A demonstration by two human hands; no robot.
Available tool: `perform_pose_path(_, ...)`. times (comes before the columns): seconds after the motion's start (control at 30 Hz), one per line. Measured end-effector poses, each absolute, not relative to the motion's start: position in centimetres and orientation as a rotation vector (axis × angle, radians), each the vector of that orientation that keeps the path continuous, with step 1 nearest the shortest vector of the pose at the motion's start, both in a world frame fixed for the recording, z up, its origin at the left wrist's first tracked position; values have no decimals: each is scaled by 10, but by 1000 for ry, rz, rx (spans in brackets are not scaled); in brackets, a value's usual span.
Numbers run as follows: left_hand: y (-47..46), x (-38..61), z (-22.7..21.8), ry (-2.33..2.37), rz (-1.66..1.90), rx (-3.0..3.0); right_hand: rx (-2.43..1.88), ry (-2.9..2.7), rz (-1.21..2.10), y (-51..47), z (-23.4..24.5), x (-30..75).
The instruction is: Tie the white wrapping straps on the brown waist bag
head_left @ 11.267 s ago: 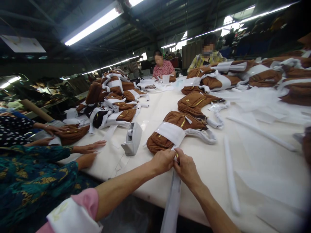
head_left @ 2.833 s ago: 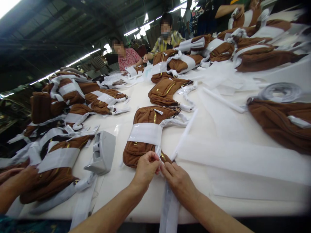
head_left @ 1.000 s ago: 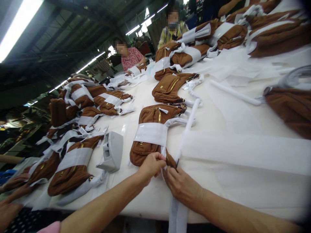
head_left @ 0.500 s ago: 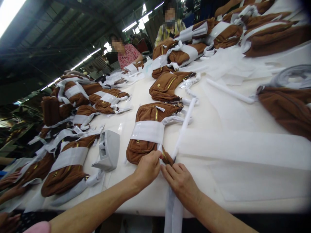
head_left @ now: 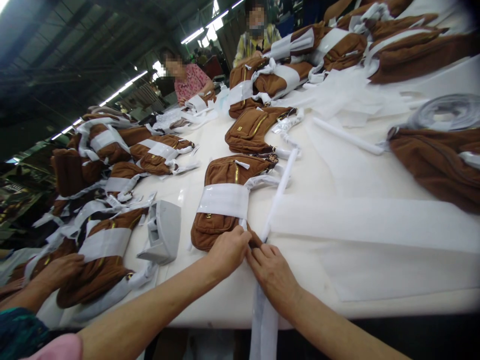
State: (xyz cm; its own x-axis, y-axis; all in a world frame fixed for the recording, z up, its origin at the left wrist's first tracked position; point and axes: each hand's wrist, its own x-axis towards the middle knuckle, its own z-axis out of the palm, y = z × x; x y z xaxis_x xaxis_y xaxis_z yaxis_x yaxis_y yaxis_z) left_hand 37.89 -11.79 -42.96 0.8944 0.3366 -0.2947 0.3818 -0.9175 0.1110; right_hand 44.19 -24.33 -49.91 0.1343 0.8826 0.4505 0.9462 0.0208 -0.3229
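Note:
A brown corduroy waist bag (head_left: 225, 175) lies near the table's front edge, with a white paper band (head_left: 225, 199) wrapped round its middle. My left hand (head_left: 227, 250) and my right hand (head_left: 272, 275) meet at the bag's near end, fingers pinched together on its strap end and on a long white paper strip (head_left: 264, 320) that hangs over the table's edge. What exactly the fingertips pinch is hidden. A thin white paper roll (head_left: 279, 195) lies just right of the bag.
A grey tape dispenser (head_left: 162, 239) stands left of the bag. Another person's hand (head_left: 56, 270) rests on a wrapped bag (head_left: 101, 255) at the left. More brown bags lie piled at the left and far side. White sheets (head_left: 375, 235) cover the right. Two people sit at the far end.
My two hands stay pinched at the bag's near end, shifting only slightly. At the left, another person's hand has come to rest on a wrapped bag.

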Motion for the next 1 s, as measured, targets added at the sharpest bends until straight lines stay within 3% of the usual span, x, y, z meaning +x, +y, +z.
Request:
perform_pose_path(0.1, -118, 384, -424, 391, -650, 3005, -1886, -1763, -118, -240, -497, 440)
perform_pose_path(0.23, -120, 391, -423, 242, -694, 3004, -1897, -1860, -132, -236, -493, 438)
perform_pose_path(0.57, -111, 389, -418, 737, -248, 2487, -1947, -1778, -53, -243, -491, 444)
perform_pose_path(0.7, -118, 379, -403, 732, -130, 2136, -1852, -1551, 277, -247, -486, 458)
perform_pose_path(0.87, -131, 323, -409, 541, 67, 2113, -1277, -797, 1067, -257, -486, 484)
perform_pose_path(1.0, -144, 294, -437, 619, -77, 2169, -1230, -638, 1192, -261, -490, 484)
